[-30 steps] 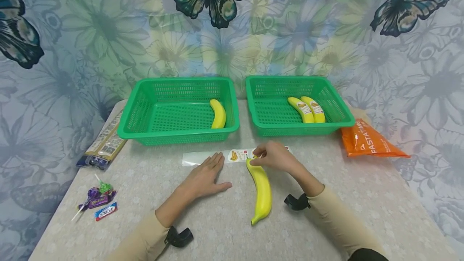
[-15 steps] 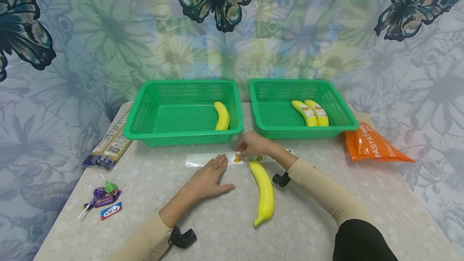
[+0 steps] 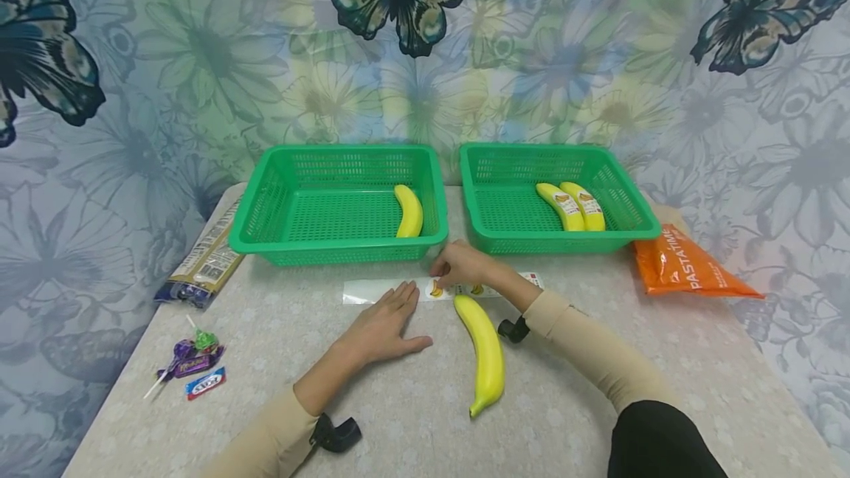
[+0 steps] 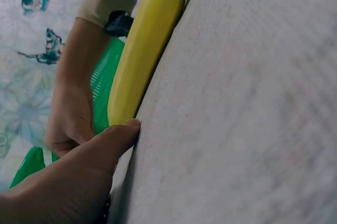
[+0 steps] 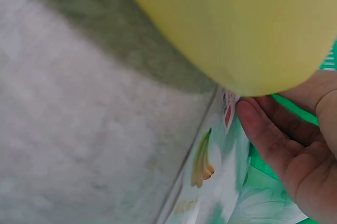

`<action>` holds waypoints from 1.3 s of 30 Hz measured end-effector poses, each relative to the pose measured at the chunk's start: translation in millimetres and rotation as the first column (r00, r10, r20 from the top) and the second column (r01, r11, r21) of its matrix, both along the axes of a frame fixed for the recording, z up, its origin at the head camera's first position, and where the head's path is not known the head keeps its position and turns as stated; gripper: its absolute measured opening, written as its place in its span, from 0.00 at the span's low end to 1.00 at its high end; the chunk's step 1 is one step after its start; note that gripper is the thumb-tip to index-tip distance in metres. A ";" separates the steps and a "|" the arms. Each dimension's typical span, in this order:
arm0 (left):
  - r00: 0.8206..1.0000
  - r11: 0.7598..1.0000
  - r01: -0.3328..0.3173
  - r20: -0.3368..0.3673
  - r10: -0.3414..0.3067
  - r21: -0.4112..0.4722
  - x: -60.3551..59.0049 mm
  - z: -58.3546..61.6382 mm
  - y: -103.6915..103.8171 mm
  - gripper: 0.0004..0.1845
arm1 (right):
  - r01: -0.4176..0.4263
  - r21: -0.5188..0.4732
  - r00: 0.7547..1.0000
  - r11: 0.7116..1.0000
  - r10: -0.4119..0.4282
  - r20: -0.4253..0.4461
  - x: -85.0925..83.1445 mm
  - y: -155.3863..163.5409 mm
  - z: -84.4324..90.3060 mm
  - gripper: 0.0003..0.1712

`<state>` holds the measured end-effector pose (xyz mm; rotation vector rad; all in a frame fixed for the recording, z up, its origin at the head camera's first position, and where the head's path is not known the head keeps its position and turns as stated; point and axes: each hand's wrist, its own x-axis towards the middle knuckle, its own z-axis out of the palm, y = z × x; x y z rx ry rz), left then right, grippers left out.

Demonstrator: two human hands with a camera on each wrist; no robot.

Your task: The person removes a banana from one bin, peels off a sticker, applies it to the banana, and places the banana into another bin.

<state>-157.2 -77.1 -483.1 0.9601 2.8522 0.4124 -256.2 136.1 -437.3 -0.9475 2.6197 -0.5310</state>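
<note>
A clear strip [image 3: 361, 292] printed with several banana-picture stickers lies across the table. My left hand [image 3: 385, 327] rests flat on its left part, thumb spread out to the side. My right hand [image 3: 462, 264] bends over the strip from behind, its curled fingertips pinching at the edge of the leftmost sticker [image 3: 436, 288]. In the right wrist view the fingertips [image 5: 247, 113] meet the strip beside a red-and-white printed corner; the thumb tip is hidden behind the banana [image 5: 247, 24]. That yellow banana lies lengthwise on the table between my arms, its far end close to the strip.
A left green basket [image 3: 332, 251] holds one plain banana [image 3: 408, 211]. The right green basket [image 3: 564, 243] holds two bananas [image 3: 583, 206] with stickers. An orange pasta bag [image 3: 690, 264] lies at right, a gold-and-blue packet [image 3: 206, 257] at left, with lollipops and wrapped sweets [image 3: 192, 360] nearer.
My right hand has moved left along the strip, from the sticker above the banana to the leftmost one, and has stayed there over the last half second. The left hand stays put.
</note>
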 end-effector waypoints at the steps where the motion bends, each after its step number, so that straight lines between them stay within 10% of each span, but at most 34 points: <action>1: 1.000 1.000 0.002 0.002 -0.002 -0.003 0.1 0.1 0.6 0.51 | 0.002 -0.007 1.000 1.000 -0.002 -0.001 0.8 1.5 -0.8 0.10; 23: 1.000 1.000 -0.003 0.009 0.003 -0.001 -0.6 2.0 5.0 0.51 | -0.002 -0.193 0.987 0.981 -0.030 -0.159 24.3 34.8 5.7 0.02; 39: 1.000 0.999 -0.012 0.020 0.011 0.033 -0.6 0.5 4.5 0.52 | 0.145 -0.369 0.965 0.918 -0.214 -0.154 45.8 67.4 25.4 0.03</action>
